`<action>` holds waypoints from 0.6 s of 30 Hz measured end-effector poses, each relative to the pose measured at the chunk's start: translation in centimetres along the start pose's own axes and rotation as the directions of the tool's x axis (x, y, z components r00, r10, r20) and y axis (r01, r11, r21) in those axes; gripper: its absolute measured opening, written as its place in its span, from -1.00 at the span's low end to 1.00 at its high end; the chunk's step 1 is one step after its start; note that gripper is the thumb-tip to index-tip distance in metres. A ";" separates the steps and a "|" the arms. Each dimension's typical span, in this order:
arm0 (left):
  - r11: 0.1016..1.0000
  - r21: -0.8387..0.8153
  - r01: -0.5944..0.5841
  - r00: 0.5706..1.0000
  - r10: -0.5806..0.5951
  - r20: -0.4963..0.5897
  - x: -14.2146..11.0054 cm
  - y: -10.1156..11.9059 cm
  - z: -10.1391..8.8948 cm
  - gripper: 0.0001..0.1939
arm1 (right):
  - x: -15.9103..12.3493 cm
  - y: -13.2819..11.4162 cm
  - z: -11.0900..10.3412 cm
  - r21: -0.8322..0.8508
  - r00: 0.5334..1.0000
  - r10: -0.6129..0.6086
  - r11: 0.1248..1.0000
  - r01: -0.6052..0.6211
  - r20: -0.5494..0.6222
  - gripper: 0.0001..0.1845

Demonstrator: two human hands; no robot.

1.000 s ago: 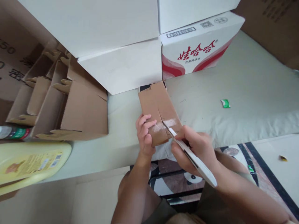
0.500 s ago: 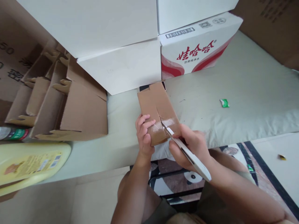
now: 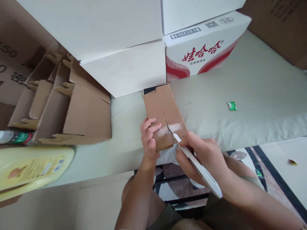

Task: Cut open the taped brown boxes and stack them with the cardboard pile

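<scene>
A small brown cardboard box (image 3: 161,103) lies tilted on the pale green cloth, with clear tape across its near end and a slit along its middle. My left hand (image 3: 150,137) grips the box's left side, fingertips on its top face. My right hand (image 3: 201,156) is closed round a white utility knife (image 3: 203,175), whose blade touches the slit at the taped part. Under the box's far end, part of a dark flat object with a pale rim (image 3: 149,90) shows; the rest is hidden.
White cartons (image 3: 124,70) and a red-and-white carton (image 3: 194,57) stand behind. To the left are an open cardboard box with dividers (image 3: 86,111), a pale yellow jug (image 3: 35,166) and a bottle (image 3: 15,136). A green wrapper (image 3: 232,106) lies on the cloth (image 3: 254,86).
The knife and my right hand have moved slightly toward me and to the right, the blade drawing along the slit. My left hand keeps its hold on the box.
</scene>
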State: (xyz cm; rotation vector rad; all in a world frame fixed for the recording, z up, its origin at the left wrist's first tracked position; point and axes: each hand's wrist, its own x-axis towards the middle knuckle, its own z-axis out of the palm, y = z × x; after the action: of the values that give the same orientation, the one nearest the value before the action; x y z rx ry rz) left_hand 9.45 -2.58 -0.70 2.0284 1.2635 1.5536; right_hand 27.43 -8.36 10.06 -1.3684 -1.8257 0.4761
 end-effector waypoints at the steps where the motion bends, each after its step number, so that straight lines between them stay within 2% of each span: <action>1: 1.000 -0.006 -0.001 1.000 0.001 -0.003 0.0 0.0 0.0 -0.42 | -0.1 -0.1 -0.1 0.002 1.000 -0.001 1.000 0.001 -0.005 -0.76; 9: 0.997 -0.078 -0.015 0.999 0.012 -0.039 -0.1 -0.4 0.4 -0.47 | -0.2 -0.7 -0.3 0.047 0.999 -0.027 0.999 0.028 -0.019 -0.76; 18: 0.992 -0.124 0.003 0.999 -0.008 -0.042 -0.1 -0.2 0.3 -0.47 | -0.2 -0.1 0.3 0.142 1.000 0.005 0.990 -0.003 -0.016 -0.74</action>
State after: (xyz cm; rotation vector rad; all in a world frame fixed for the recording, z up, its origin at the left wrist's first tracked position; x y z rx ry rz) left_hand 9.63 -2.45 -0.95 1.9237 1.1559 1.6382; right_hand 27.16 -8.58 9.90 -1.2762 -1.7418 0.5838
